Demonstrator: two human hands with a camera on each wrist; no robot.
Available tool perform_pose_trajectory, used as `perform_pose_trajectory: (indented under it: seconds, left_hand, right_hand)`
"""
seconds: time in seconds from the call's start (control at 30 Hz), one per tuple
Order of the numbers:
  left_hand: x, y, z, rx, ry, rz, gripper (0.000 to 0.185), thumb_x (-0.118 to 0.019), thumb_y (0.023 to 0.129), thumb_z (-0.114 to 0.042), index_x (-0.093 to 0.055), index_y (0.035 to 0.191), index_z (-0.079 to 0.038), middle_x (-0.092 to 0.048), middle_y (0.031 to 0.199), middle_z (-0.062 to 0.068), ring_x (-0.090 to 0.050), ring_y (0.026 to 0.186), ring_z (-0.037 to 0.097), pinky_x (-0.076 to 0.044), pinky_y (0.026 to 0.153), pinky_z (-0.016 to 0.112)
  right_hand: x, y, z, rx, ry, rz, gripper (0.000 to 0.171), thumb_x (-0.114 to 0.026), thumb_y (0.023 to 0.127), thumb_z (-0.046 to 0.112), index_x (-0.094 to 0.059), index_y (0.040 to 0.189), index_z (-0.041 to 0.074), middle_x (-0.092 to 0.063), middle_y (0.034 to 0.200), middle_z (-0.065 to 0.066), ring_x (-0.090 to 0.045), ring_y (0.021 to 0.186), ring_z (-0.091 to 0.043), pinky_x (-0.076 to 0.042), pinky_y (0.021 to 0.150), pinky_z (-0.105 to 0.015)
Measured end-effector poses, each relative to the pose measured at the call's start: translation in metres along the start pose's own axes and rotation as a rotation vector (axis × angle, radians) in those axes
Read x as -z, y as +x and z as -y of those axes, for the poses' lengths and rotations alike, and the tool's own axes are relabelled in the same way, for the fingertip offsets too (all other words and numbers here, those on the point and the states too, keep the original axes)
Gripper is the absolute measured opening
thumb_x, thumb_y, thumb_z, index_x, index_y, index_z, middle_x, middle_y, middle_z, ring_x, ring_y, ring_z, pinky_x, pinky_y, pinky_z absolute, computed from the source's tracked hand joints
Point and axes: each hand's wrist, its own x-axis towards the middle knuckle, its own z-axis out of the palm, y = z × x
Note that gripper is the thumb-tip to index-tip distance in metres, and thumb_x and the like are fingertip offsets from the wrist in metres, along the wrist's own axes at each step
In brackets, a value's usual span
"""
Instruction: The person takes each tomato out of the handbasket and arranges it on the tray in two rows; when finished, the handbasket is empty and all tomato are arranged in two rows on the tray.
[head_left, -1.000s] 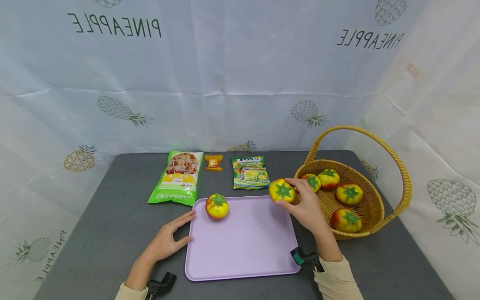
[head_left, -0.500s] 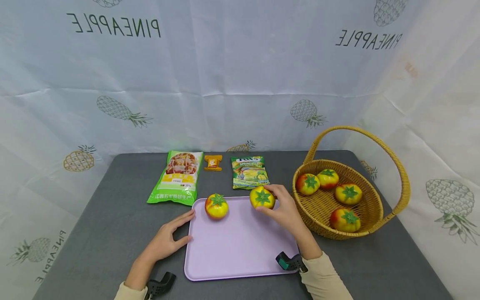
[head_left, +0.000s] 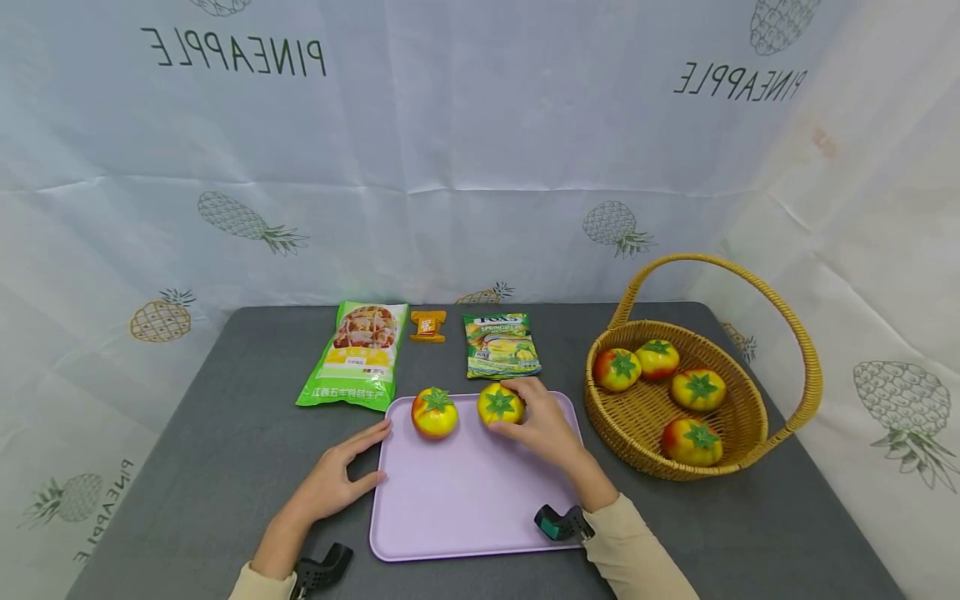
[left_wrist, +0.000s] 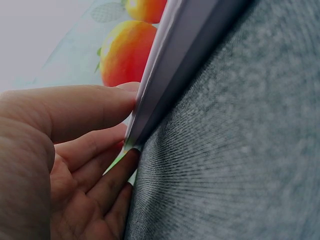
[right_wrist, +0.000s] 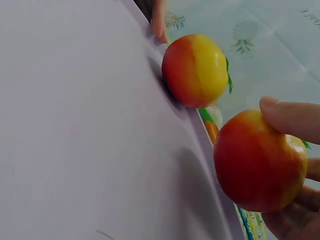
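Tomato held by right hand | tray: two | basket: four

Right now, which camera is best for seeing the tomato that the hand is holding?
The head view: the whole held tomato shows, green top too, gripped by the right hand over the purple tray. The right wrist view shows its side, close up. The left wrist view shows only a cropped bit that may be it.

- The backdrop cloth carried "PINEAPPLE", mirrored, at 11 and 1 o'clock.
- The candy bag at 12 o'clock read "FOX'S SPRING".
- The green bag's print was unreadable.
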Motion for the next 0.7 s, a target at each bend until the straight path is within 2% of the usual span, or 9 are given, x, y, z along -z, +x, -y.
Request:
perform_pose_trajectory:
  seconds: [0.33, 0.7]
  left_hand:
    - [0.000, 0.000, 0.001, -0.007, 0.005, -0.005, 0.058, -0.073, 0.082, -0.026, -0.053, 0.136, -0.013, -0.048, 0.144, 0.000, -0.044, 0.133, 0.024, -0.037, 0.107, 0.033]
    - [0.000, 0.001, -0.002, 0.012, 0.007, 0.006, 0.058, -0.072, 0.083, -0.026, -0.053, 0.136, -0.013, -0.047, 0.145, 0.000, -0.044, 0.133, 0.026, -0.038, 0.105, 0.046]
  right_hand:
    - [-0.011, 0.008, -0.003, 0.025, -0.004, 0.013, 0.064, -0.079, 0.076, 0.035, -0.056, 0.128, 0.007, -0.054, 0.125, -0.009, -0.054, 0.108, -0.023, -0.048, 0.091, -0.042]
    - [-0.015, 0.011, -0.002, 0.034, -0.028, 0.040, 0.066, -0.079, 0.076, 0.036, -0.054, 0.129, 0.006, -0.055, 0.128, -0.009, -0.053, 0.113, -0.026, -0.046, 0.095, -0.044]
